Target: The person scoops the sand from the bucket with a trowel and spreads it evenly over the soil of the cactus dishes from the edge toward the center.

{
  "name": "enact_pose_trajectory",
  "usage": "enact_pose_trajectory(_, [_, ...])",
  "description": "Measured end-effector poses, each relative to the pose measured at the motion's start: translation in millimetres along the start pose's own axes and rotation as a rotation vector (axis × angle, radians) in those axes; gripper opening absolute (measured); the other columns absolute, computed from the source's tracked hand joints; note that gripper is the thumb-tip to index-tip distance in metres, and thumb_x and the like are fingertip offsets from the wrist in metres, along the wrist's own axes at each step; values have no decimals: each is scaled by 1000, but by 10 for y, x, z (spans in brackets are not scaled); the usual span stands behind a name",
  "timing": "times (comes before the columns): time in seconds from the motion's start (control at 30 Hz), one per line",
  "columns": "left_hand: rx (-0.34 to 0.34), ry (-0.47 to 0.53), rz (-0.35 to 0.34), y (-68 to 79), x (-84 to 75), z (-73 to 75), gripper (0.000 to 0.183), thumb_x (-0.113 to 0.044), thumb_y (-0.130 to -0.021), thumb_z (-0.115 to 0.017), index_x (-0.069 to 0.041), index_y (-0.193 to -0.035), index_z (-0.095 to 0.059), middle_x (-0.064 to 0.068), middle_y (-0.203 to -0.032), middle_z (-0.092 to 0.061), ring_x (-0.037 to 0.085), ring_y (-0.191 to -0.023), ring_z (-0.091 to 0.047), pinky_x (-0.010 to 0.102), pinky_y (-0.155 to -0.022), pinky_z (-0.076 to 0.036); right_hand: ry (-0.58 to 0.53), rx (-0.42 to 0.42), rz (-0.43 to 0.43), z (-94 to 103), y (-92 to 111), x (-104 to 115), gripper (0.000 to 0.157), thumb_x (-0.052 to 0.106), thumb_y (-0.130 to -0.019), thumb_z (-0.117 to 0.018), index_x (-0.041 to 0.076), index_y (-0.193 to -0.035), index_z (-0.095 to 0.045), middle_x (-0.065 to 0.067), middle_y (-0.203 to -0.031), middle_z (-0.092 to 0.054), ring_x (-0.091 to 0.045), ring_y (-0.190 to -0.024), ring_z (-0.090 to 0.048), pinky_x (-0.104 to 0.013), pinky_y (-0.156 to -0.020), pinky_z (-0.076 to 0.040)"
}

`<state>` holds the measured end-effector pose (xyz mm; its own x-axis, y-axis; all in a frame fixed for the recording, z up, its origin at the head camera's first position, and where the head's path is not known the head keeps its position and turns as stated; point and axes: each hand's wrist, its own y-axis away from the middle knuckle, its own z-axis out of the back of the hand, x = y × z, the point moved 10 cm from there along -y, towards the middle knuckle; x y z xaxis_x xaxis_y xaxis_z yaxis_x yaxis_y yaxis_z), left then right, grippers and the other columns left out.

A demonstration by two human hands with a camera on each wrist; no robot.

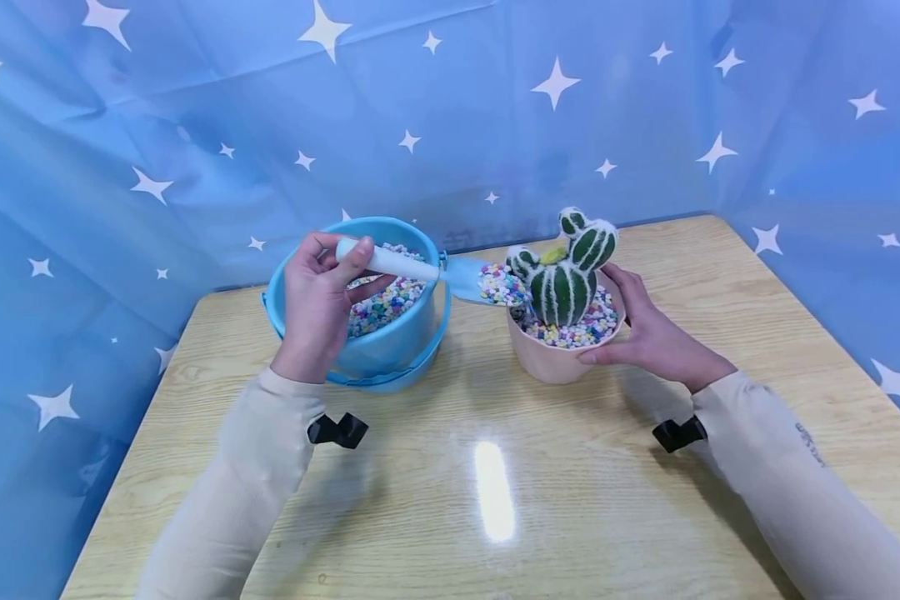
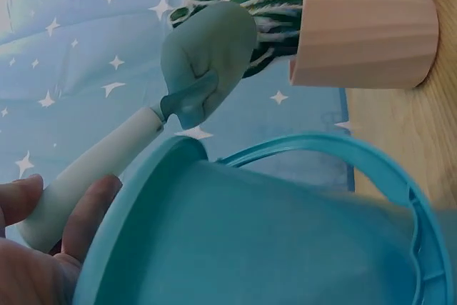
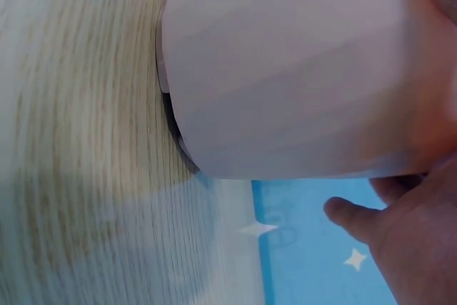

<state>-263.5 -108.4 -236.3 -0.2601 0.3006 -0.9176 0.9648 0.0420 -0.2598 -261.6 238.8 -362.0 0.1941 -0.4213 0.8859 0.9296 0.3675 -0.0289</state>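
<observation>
My left hand (image 1: 318, 292) grips the pale handle of a small garden trowel (image 1: 405, 262) above the bucket. The trowel's blue blade carries a heap of multicoloured pebbles (image 1: 501, 284), its tip at the left rim of a pink flowerpot (image 1: 551, 360). In the left wrist view, the underside of the trowel blade (image 2: 207, 51) overlaps the cactus. My right hand (image 1: 641, 329) holds the pot from the right, thumb on its near side and fingers behind the rim. A green cactus (image 1: 564, 292) with white fuzzy ribs stands upright in the pot, with pebbles around its base.
Left of the pot stands a blue bucket (image 1: 378, 354) of coloured pebbles, its handle hanging down on the near right side. Both containers rest on a light wooden table (image 1: 420, 483). A blue curtain (image 1: 450, 108) with white stars hangs behind and beside it.
</observation>
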Motion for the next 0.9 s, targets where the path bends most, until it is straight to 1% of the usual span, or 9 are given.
enact_pose_trajectory(0.2, [12, -44, 15, -18, 46, -75, 17, -8, -94, -68, -2, -101, -53, 15, -96, -64, 26, -82, -72, 46, -77, -61, 11, 3, 2, -7, -12, 25, 120, 18, -75, -89, 30, -158, -2, -7, -155, -7, -36, -145, -2, -72, -109, -16])
enact_pose_trajectory(0.3, [20, -52, 0, -33, 18, -109, 19, -8, -94, -69, -1, -101, -53, 16, -97, -63, 27, -84, -71, 46, -76, -61, 13, 4, 6, -7, -11, 36, 120, 18, -75, -88, 30, -158, -2, -7, -155, -6, -36, -145, -3, -72, -109, -16])
enact_pose_trajectory(0.4, [31, -70, -19, -40, -25, -153, 20, -10, -93, -69, -2, -100, -52, 17, -99, -64, 28, -86, -71, 46, -75, -61, 9, 2, 13, -5, -12, 37, 119, 17, -76, -88, 31, -157, -3, -7, -155, -7, -37, -144, -6, -71, -109, -18])
enact_pose_trajectory(0.57, [54, -94, -49, -40, -82, -228, 18, -8, -93, -69, -3, -101, -53, 16, -99, -64, 27, -87, -70, 47, -76, -61, -1, 0, 8, -1, -8, 18, 119, 17, -76, -88, 31, -157, -3, -7, -154, -8, -38, -143, -8, -71, -109, -19])
enact_pose_trajectory(0.67, [62, -105, -66, -44, -99, -256, 17, -7, -93, -69, -2, -102, -54, 15, -99, -64, 26, -86, -69, 47, -76, -61, -11, 8, -7, -10, -2, 4, 120, 17, -77, -88, 32, -157, 0, -6, -157, -4, -37, -144, -6, -70, -110, -18])
enact_pose_trajectory(0.83, [76, -158, -90, -50, -114, -301, 21, -10, -93, -70, -2, -105, -55, 17, -102, -63, 27, -88, -68, 46, -76, -61, -39, 27, -31, -26, 10, -14, 121, 15, -79, -86, 33, -156, 5, -4, -161, 6, -35, -146, -2, -68, -112, -17])
enact_pose_trajectory(0.9, [82, -174, -93, -53, -119, -326, 23, -12, -92, -71, -2, -105, -55, 17, -103, -63, 29, -89, -67, 45, -77, -61, -41, 25, -32, -23, 12, -16, 121, 13, -79, -85, 33, -156, 5, -3, -161, 6, -35, -146, -2, -68, -112, -16])
